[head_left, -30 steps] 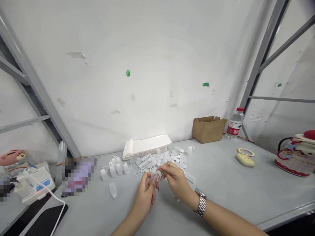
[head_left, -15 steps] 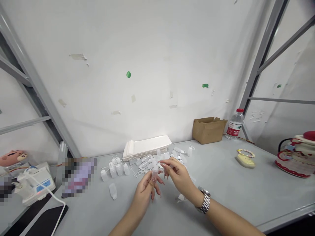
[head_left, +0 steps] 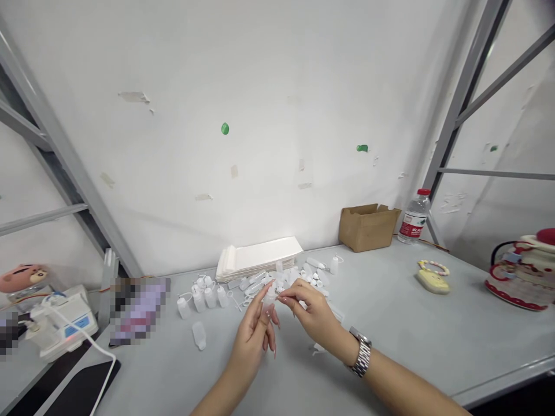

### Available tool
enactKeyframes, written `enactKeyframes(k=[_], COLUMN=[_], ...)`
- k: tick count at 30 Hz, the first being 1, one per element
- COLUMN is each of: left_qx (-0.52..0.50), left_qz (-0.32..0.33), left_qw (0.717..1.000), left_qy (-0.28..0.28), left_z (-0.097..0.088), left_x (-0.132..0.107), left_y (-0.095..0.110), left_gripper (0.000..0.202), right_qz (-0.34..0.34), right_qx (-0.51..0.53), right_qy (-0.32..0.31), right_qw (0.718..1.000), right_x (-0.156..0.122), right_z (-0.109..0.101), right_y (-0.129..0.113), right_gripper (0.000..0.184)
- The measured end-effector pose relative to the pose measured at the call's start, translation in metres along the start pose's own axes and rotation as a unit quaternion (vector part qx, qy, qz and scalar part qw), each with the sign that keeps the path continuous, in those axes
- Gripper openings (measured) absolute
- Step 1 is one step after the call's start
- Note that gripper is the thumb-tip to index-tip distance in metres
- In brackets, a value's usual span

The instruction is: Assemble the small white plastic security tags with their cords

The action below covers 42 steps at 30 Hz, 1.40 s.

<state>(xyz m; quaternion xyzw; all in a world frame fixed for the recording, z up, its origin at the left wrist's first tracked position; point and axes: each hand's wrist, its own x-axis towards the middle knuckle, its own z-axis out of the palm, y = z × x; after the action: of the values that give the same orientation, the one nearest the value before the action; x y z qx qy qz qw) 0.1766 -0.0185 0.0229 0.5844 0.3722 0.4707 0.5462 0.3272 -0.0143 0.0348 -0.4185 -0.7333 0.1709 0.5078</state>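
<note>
My left hand (head_left: 251,338) holds a small translucent plastic bottle (head_left: 269,301) upright between its fingers. My right hand (head_left: 313,312) reaches in from the right, its fingertips pinched at the top of that bottle. A steel wristwatch (head_left: 361,356) sits on my right wrist. Behind my hands lies a heap of translucent bottles, caps and tethered parts (head_left: 299,278). A few capped bottles (head_left: 203,297) stand to the left of the heap, and one plastic bottle (head_left: 199,335) lies loose nearer me.
A stack of white paper sleeves (head_left: 255,260) lies against the wall behind the heap. On the grey table (head_left: 399,335) stand a cardboard box (head_left: 368,228), a water bottle (head_left: 414,218) and a yellow toy (head_left: 432,281). A patterned bag (head_left: 522,275) is at right; a white device with cable (head_left: 65,320) is at left.
My left hand has turned its fingers upward and the bottle has risen slightly. My right hand has moved in closer to the bottle's top.
</note>
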Motion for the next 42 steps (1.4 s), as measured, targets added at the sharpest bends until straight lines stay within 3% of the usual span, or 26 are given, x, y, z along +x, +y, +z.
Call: enactKeyframes(k=[6,10,13,17,28,35,38,42], left_qx=[-0.016,-0.028,-0.017,0.022,0.044,0.03,0.022,0.025], left_qz=[-0.014,-0.022,-0.008,0.001,-0.001,-0.013,-0.013,-0.003], left_qw=[1.0,0.999,0.999,0.999,0.998,0.999,1.0,1.0], left_qy=[0.015,0.023,0.031,0.041,0.04,0.006,0.005,-0.001], left_z=[0.002,0.001,0.001,0.002,0.002,0.005,0.007,0.008], left_x=[0.0,0.001,0.001,-0.001,-0.002,-0.004,-0.003,-0.003], left_y=[-0.003,-0.006,-0.007,-0.007,-0.005,-0.012,-0.014,-0.012], left_gripper=[0.054,0.053,0.052,0.045,0.042,0.037,0.037,0.035], right_qz=[-0.186,-0.223,-0.172,-0.097,-0.136,-0.134,-0.089,0.049], right_qx=[-0.134,-0.172,-0.116,-0.051,-0.073,-0.044,-0.013,0.048], right_qy=[0.002,-0.025,-0.009,0.068,0.1,0.091,0.079,0.077], right_qw=[0.973,0.959,0.978,0.992,0.983,0.986,0.993,0.995], right_x=[-0.007,-0.006,-0.005,-0.007,-0.012,-0.011,-0.01,-0.004], right_z=[0.004,0.001,0.0,0.003,0.01,0.011,0.01,0.005], right_y=[0.006,0.007,0.005,0.002,0.004,0.003,0.002,-0.002], right_gripper=[0.026,0.029,0.024,0.018,0.024,0.027,0.024,0.017])
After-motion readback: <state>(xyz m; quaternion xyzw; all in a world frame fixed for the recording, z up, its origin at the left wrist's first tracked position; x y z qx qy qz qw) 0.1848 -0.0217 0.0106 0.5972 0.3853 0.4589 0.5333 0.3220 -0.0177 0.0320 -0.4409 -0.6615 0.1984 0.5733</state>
